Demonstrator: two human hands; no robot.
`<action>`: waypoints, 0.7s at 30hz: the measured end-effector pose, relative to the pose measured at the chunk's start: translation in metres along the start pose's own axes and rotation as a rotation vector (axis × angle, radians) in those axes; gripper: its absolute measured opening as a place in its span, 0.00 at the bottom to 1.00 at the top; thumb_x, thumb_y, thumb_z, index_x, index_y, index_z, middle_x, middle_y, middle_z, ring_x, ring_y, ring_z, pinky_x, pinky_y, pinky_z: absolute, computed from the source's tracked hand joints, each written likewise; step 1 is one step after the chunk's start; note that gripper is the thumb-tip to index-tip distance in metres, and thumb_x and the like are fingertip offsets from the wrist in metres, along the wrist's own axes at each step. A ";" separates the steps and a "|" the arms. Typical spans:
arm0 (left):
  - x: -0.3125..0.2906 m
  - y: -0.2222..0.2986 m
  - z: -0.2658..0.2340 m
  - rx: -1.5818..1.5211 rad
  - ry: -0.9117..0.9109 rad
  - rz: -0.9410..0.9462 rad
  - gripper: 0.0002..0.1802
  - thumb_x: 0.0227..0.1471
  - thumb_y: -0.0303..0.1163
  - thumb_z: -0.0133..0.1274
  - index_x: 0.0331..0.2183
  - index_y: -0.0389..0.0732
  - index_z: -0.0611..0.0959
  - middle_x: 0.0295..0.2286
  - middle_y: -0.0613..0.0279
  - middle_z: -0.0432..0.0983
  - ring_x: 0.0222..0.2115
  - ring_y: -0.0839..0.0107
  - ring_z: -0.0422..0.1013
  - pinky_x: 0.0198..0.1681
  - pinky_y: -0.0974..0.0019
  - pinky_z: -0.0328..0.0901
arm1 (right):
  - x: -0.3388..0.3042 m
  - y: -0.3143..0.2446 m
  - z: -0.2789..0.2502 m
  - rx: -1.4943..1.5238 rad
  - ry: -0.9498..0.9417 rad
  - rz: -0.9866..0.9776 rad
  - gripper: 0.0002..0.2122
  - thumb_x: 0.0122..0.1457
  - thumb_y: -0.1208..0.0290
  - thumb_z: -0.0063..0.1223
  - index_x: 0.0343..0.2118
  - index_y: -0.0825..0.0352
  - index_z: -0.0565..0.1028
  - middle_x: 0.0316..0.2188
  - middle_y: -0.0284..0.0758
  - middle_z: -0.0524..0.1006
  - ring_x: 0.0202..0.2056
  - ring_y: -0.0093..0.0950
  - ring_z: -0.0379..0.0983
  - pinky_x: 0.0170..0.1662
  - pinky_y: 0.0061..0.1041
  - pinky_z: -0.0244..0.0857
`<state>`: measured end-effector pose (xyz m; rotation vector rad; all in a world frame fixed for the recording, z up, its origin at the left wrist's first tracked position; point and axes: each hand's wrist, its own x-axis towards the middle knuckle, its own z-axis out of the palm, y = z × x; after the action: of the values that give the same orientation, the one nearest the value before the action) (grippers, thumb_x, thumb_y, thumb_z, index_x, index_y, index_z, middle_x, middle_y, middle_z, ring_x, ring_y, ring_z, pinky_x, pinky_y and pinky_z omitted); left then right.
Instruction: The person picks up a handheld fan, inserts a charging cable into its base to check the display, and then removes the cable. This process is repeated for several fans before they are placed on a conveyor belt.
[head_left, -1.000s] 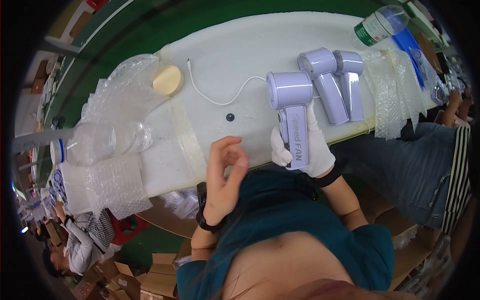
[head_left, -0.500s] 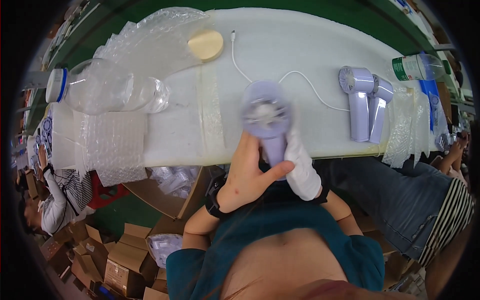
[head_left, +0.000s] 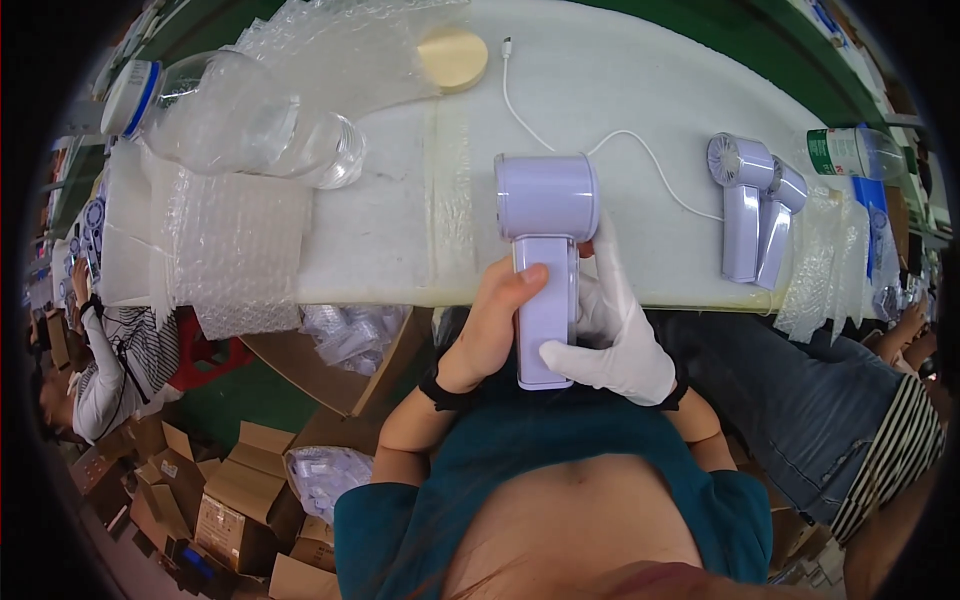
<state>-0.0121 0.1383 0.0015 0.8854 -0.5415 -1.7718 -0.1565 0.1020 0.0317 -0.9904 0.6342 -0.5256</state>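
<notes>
A lavender handheld fan [head_left: 546, 198] is held upright at the table's front edge, its round barrel side toward me and its handle hanging down. My bare left hand [head_left: 492, 318] grips the handle from the left, thumb across its face. On the other side my right hand [head_left: 630, 345], in a white glove, wraps the handle, with the thumb near its lower end and fingers behind it. A white cable [head_left: 655, 172] with a small plug lies on the table behind the fan. Two more lavender fans [head_left: 742, 205] rest together at the right.
Bubble wrap [head_left: 235, 235] and a large clear plastic bottle [head_left: 230, 115] lie on the left of the white table [head_left: 375, 245]. A cream round disc [head_left: 453, 60] sits at the back. Another bottle [head_left: 845, 152] lies far right. Cardboard boxes [head_left: 245, 490] stand lower left; other people are at both sides.
The fan has turned from its blurred grille front to its barrel side. Both hands have shifted their grip on the handle. The whole view has moved slightly.
</notes>
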 end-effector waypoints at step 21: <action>0.036 0.010 -0.022 -0.486 -0.229 0.000 0.31 0.57 0.51 0.26 0.56 0.41 0.53 0.55 0.48 0.50 0.55 0.59 0.51 0.57 0.57 0.47 | 0.031 -0.049 -0.017 -0.133 0.327 -0.137 0.45 0.46 0.72 0.58 0.60 0.62 0.37 0.45 0.43 0.67 0.44 0.31 0.67 0.43 0.27 0.64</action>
<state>0.0041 0.1021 -0.0162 0.3474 -0.2328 -1.9019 -0.1519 0.0492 0.0605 -1.0881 0.9051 -0.7842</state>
